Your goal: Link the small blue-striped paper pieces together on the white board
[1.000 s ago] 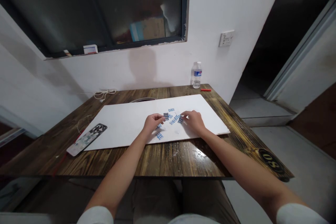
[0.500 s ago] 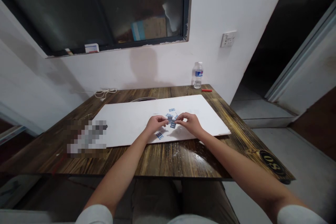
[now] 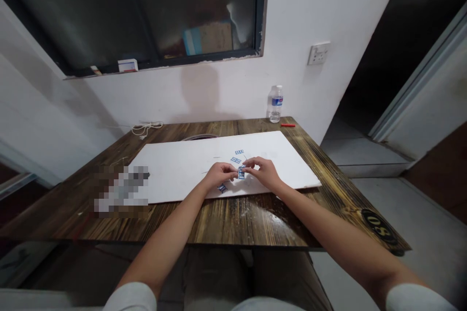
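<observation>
Above a white board point(image 3: 175, 170), my left hand point(image 3: 220, 175) and my right hand point(image 3: 265, 172) come close together, thumbs and fingers pinched. Between their fingertips is a small blue-and-white piece point(image 3: 241, 173) with window-like sections; the fingers cover part of it. Two similar flat blue-edged pieces lie beyond the hands: one piece point(image 3: 236, 160) just past the fingertips, another piece point(image 3: 239, 152) farther back. A darker blue striped piece point(image 3: 222, 188) rests near the board's front edge, partly behind my left hand.
The board lies on a dark wooden table point(image 3: 226, 226). Along the back are a white cord point(image 3: 146, 129), a water bottle point(image 3: 276, 104) and a red pen-like stick point(image 3: 288, 125). A blurred-out patch point(image 3: 122, 189) covers the board's left end.
The dark striped pieces seen between my hands now show as one paler blue-and-white piece, turned differently. My left hand has shifted slightly right, uncovering the blue-edged piece behind.
</observation>
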The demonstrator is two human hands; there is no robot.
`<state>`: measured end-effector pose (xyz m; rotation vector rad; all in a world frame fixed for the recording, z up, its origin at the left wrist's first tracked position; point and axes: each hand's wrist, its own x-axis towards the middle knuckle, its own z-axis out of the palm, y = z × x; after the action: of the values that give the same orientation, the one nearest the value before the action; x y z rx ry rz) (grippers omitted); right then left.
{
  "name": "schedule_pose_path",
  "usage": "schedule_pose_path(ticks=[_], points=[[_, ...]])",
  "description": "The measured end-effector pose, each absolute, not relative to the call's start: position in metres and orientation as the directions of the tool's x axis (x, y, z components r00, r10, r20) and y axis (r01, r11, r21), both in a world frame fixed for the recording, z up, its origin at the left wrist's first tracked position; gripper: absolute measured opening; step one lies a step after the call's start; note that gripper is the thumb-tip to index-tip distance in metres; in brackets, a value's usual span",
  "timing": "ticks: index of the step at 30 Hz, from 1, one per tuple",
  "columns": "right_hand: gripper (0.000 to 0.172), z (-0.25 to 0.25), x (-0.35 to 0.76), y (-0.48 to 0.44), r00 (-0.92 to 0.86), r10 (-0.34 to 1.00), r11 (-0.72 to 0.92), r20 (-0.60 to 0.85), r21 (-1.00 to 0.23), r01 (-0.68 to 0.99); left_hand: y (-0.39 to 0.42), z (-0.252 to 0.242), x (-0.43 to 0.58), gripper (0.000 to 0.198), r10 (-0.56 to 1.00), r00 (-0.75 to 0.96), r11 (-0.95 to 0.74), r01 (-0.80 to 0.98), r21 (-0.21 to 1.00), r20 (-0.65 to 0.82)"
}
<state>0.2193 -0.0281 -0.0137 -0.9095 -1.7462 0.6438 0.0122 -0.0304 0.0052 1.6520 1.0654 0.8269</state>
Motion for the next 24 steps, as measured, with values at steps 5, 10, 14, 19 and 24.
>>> schedule_pose_path(ticks=[5, 10, 14, 19, 24], points=[[0.023, -0.0132, 0.2192, -0.0287, -0.216, 0.817, 0.576, 0.534, -0.762, 0.296, -0.0293, 0.0037, 0.0115, 0.036, 0.917, 0.396, -0.151, 0.259, 0.954, 0.037], [0.021, -0.0121, 0.2191, -0.0295, -0.236, 0.824, 0.566, 0.515, -0.764, 0.309, -0.0277, 0.0020, 0.0110, 0.039, 0.918, 0.396, -0.138, 0.233, 0.963, 0.036], [0.022, -0.0103, 0.2182, -0.0307, -0.234, 0.837, 0.546, 0.494, -0.779, 0.307, -0.0275, 0.0023, 0.0102, 0.043, 0.922, 0.385, -0.142, 0.261, 0.955, 0.032], [0.020, -0.0087, 0.2172, -0.0325, -0.227, 0.839, 0.544, 0.495, -0.787, 0.292, -0.0294, 0.0035, 0.0103, 0.042, 0.923, 0.383, -0.143, 0.268, 0.953, 0.031], [0.015, -0.0100, 0.2168, -0.0322, -0.214, 0.843, 0.538, 0.494, -0.795, 0.282, -0.0303, 0.0066, 0.0112, 0.037, 0.942, 0.328, -0.176, 0.320, 0.931, 0.066]])
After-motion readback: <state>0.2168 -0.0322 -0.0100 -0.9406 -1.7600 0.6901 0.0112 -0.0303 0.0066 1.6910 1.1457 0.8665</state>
